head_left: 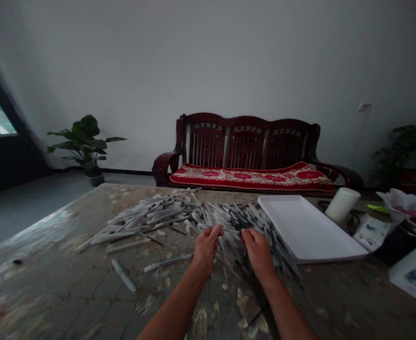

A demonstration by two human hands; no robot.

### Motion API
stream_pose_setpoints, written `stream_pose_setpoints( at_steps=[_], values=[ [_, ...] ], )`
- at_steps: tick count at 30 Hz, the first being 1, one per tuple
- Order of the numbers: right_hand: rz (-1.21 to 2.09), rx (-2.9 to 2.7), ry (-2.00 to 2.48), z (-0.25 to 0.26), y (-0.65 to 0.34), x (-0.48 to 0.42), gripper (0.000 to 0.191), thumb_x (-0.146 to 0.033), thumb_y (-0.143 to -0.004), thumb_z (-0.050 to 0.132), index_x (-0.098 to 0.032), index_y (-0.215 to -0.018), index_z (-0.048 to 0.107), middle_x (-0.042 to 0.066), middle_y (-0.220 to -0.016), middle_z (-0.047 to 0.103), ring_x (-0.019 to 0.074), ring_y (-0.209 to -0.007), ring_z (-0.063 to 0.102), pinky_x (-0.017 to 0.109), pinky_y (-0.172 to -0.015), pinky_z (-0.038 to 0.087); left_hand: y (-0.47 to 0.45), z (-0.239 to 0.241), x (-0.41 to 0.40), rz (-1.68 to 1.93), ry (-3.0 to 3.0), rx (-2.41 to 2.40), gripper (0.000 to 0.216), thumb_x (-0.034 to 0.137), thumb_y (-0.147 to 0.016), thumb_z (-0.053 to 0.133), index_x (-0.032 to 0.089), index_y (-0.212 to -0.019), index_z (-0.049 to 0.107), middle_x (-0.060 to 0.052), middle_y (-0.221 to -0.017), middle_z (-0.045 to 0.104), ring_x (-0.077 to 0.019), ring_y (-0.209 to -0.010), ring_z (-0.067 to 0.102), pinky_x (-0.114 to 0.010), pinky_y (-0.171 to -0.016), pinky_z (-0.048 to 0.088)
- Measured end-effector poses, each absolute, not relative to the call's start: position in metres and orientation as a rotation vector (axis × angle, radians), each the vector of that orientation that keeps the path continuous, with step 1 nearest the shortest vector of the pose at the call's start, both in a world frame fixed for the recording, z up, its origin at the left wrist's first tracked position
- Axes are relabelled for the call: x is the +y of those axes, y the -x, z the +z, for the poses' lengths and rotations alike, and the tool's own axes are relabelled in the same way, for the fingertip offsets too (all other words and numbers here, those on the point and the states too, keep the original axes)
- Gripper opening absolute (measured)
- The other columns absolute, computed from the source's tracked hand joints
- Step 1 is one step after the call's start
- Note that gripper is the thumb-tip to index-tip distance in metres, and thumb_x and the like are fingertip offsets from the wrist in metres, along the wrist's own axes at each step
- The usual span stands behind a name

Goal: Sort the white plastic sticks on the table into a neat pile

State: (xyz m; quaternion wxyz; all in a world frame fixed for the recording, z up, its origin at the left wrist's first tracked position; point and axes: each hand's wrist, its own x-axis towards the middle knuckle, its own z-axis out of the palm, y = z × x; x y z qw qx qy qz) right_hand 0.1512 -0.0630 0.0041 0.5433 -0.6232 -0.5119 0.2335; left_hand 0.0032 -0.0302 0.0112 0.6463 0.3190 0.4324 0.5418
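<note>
My left hand (206,245) and my right hand (256,246) are raised over the middle of the table, a short gap apart. A slim whitish pen (231,230) spans between their fingertips. The left fingers pinch one end, and the right thumb and forefinger close on the other end, where something dark shows. Under and behind the hands lies a loose pile of pale pens or pen barrels (169,208), with thin black sticks (238,217) mixed in on the right. A single pale barrel (123,275) lies apart at the left front.
A shallow white tray (310,231) sits right of the pile. Beyond it stand a white roll (342,204), a white box (372,231) and a dark container (395,243). A patterned cloth (98,293) covers the table; behind it is a red-cushioned wooden bench (250,177).
</note>
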Motion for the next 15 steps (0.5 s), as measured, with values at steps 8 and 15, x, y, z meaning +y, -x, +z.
stream_pose_setpoints(
  at_steps=[8, 15],
  values=[
    [0.571, -1.166, 1.43, 0.0058, -0.1482, -0.0642, 0.046, -0.059, -0.086, 0.046, -0.019, -0.09, 0.069, 0.004, -0.074, 0.07, 0.0189, -0.061, 0.061, 0.029, -0.057, 0.047, -0.0043, 0.0118, -0.0296, 1.269, -0.719, 0.999, 0.057, 0.062, -0.05, 0.079, 0.014, -0.079, 0.065, 0.004, -0.066, 0.058, -0.0016, -0.041, 0.028, -0.019, -0.04, 0.014],
    [0.557, -1.197, 1.423, 0.0091, -0.1478, -0.0625, 0.045, -0.059, -0.077, 0.056, -0.019, -0.093, 0.07, 0.006, -0.078, 0.072, 0.0214, -0.067, 0.063, 0.031, -0.062, 0.05, -0.0041, 0.011, -0.0304, 1.276, -0.734, 0.998, 0.056, 0.062, -0.052, 0.078, 0.014, -0.079, 0.066, 0.004, -0.066, 0.057, -0.0018, -0.041, 0.028, -0.019, -0.04, 0.014]
  ],
)
